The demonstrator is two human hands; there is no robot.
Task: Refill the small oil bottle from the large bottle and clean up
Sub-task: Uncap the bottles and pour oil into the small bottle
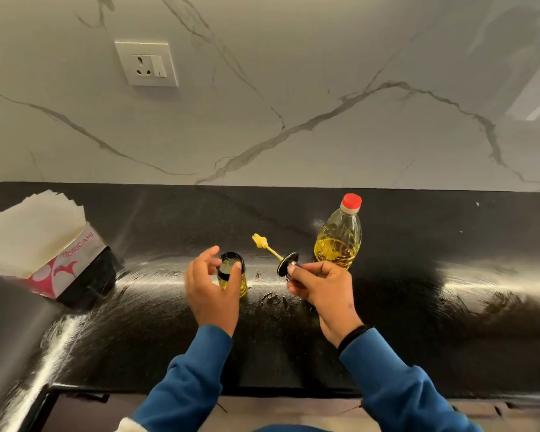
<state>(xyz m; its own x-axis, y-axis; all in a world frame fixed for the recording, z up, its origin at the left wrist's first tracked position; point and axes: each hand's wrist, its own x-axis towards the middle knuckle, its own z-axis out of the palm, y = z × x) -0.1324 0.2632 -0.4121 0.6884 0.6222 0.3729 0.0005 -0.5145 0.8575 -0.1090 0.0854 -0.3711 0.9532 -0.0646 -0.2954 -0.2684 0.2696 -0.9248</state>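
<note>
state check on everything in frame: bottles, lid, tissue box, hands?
small oil bottle: upright on counter, lid off, mouth open, some oil inside
brush lid: off the bottle, held in the air, yellow brush tip pointing away
large bottle: upright, red cap on, partly full
tissue box: open, tissues sticking out
left hand: around small oil bottle, fingers loosely curled, grip unclear
right hand: pinches brush lid

Black counter (418,307): small bottle (236,280), large bottle (338,241), tissue box (66,266).
</note>
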